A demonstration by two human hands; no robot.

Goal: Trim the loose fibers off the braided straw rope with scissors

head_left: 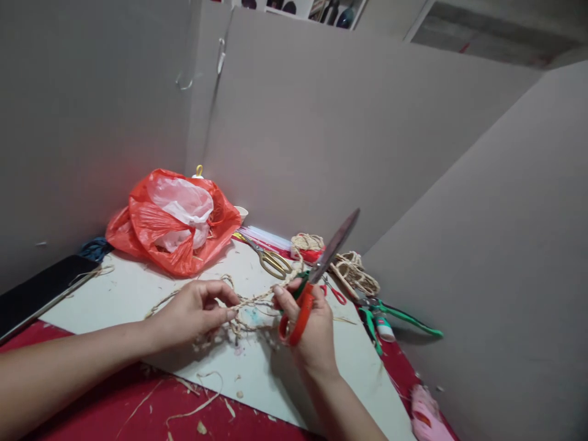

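Pinched between the thumb and fingers of my left hand (pixel 195 309) is a braided straw cord (pixel 252 299). Its strand runs across to my right hand (pixel 315 331), whose thumb and fingertips also press on it. Red-handled scissors (pixel 303 318) rest in my right hand too, with the blades pointing up and away to the right. The blades look closed together. More of the cord loops below and behind my fingers, over the white board (pixel 114 300); my hands hide part of it.
Behind my hands lie a red plastic bag (pixel 184 214) and gold-handled scissors (pixel 274 263). Straw coils (pixel 356 274), green-handled pliers (pixel 404 315) and a small bottle (pixel 384 329) sit to the right. Straw scraps litter the red cloth (pixel 151 404). Grey panels (pixel 344 135) enclose the table.
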